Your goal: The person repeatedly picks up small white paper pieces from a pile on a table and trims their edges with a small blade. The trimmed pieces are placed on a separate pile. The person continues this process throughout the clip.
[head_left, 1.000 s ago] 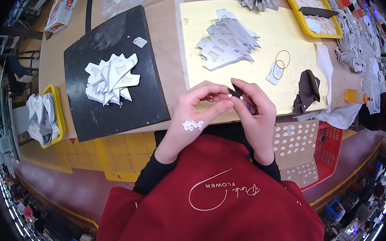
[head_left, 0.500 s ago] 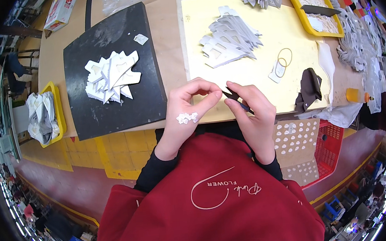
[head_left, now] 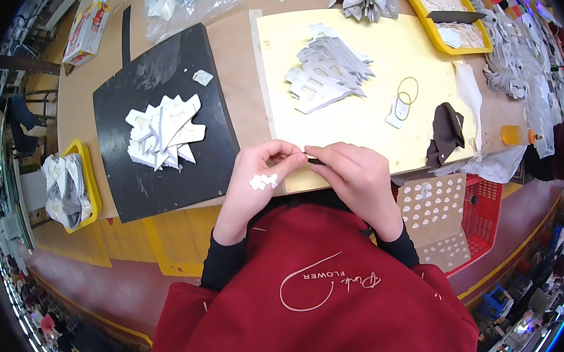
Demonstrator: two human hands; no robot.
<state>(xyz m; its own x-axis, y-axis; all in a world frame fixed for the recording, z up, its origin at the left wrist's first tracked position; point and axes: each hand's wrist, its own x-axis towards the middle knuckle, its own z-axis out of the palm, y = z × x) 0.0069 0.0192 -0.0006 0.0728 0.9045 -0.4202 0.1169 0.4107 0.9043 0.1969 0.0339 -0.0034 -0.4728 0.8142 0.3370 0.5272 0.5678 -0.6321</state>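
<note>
Left hand (head_left: 250,177) beside black board (head_left: 176,188)

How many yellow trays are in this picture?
2: the upper-right tray and the left-hand tray, just left of the black mat. Others may be hidden.

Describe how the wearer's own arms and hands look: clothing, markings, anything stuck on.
Black sleeves reach down to the wrists. Left hand: no glove, a ragged patch of small white pieces on its back. Right hand: no glove, no such patch visible.
</note>
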